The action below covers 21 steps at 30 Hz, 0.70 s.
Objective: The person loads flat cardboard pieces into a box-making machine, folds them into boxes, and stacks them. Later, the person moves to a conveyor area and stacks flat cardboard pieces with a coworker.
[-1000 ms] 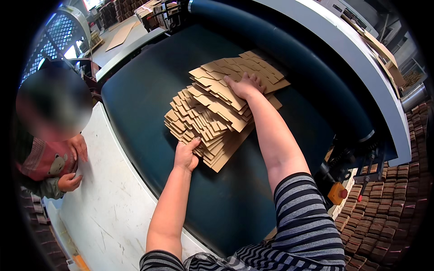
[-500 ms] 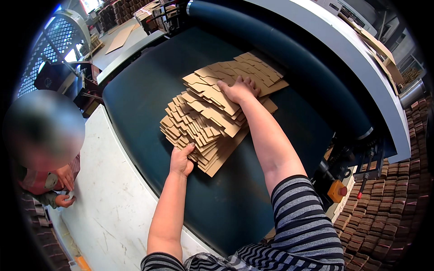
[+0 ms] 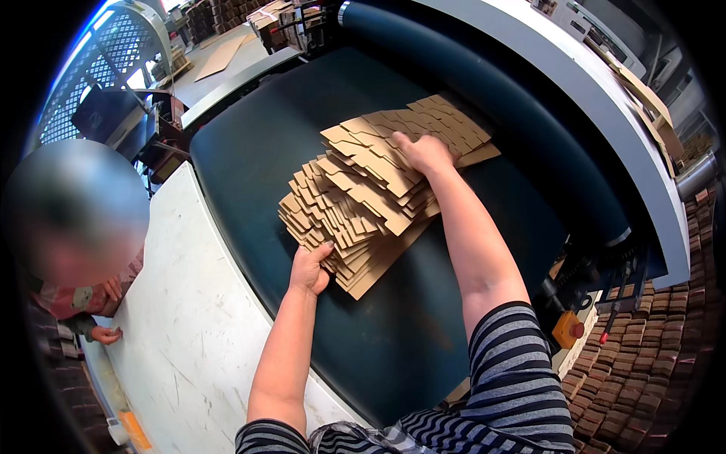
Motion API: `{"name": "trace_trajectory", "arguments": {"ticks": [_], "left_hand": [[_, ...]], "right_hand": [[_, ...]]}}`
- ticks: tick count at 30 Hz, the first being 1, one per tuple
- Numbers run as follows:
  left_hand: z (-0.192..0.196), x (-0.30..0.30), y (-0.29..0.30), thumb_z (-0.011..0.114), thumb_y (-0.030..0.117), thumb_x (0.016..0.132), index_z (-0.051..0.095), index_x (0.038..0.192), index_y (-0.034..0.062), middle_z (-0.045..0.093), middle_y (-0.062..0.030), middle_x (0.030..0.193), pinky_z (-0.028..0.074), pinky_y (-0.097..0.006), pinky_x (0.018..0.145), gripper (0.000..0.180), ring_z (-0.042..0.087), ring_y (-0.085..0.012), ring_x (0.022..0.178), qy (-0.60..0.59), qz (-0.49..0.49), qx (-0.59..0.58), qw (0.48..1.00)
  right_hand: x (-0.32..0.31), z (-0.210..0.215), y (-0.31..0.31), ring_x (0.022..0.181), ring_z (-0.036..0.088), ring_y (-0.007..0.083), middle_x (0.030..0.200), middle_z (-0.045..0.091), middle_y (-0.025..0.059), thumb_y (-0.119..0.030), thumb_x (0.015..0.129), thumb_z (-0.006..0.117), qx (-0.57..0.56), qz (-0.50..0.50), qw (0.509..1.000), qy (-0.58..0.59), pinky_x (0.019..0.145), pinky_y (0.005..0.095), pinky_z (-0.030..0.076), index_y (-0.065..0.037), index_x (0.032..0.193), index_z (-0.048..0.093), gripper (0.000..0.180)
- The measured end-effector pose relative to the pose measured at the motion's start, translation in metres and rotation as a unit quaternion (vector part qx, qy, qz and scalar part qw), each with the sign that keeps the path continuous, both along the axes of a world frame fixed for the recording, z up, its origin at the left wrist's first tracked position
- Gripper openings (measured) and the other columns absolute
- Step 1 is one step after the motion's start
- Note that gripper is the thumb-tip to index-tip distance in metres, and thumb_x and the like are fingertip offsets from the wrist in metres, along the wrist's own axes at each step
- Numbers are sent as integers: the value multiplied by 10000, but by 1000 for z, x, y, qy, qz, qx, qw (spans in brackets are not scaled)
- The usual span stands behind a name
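A fanned, overlapping stack of tan die-cut cardboard pieces [image 3: 363, 181] with notched edges lies on the dark green conveyor belt [image 3: 257, 144]. At its near left end, my left hand [image 3: 308, 269] grips the edge, thumb on top and fingers out of sight beneath or beside the pieces. My right hand [image 3: 429, 153] is on the upper part of the stack toward the roller, its thumb stretched left across the top. The fingers of that hand are curled down on the cardboard and mostly hidden behind the hand.
A dark roller [image 3: 484, 98] under a grey machine cover [image 3: 605, 98] spans the far side. To the left stands a white table [image 3: 189, 287], where a co-worker's hand [image 3: 106, 334] rests at the edge. A red stop button [image 3: 576, 331] and stacked brown cardboard bundles [image 3: 635, 378] are at right.
The view has shifted slightly, moving the scene rightward. My right hand's fingers show less than before, while my left hand keeps its grip. The co-worker's hands have shifted at the table edge.
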<state>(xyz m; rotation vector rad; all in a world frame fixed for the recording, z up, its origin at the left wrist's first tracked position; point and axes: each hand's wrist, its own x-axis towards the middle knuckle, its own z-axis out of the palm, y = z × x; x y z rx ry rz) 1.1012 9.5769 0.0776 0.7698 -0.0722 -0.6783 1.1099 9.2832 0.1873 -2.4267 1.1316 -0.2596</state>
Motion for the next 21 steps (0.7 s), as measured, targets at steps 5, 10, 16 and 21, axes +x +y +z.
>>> {"name": "trace_trajectory", "arguments": {"ticks": [5, 10, 16, 21], "left_hand": [[0, -1, 0, 522, -115, 825, 420, 1281, 10, 556, -121, 1211, 484, -407, 954, 483, 571, -262, 1090, 3, -8, -12, 1000], [-2, -2, 4, 534, -114, 823, 426, 1275, 13, 562, -112, 1200, 485, -394, 948, 481, 576, -250, 1079, 5, -9, -22, 1000], [0, -4, -2, 539, -91, 823, 402, 1301, -4, 547, -129, 1239, 481, -402, 958, 505, 567, -267, 1109, -31, 1, -6, 1000], [2, -6, -7, 520, -99, 820, 398, 1301, -8, 541, -129, 1248, 474, -401, 964, 504, 562, -272, 1117, -38, 21, 5, 999]], "right_hand": [[1, -15, -56, 1010, 593, 387, 1113, 618, 242, -296, 807, 497, -145, 154, 976, 51, 915, 424, 426, 39, 977, 661, 410], [3, 0, -61, 1069, 582, 336, 1119, 614, 238, -260, 824, 494, 6, 45, 995, -88, 873, 396, 459, 19, 960, 673, 358], [10, 13, 1, 1427, 93, 331, 1534, 126, 203, -707, 822, 403, 40, -2, 998, 38, 1132, 505, 66, -38, 1475, 174, 963], [8, 6, 20, 1431, 25, 327, 1540, 89, 197, -745, 779, 430, 18, 2, 997, 80, 1124, 532, 34, -22, 1478, 125, 1051]]}}
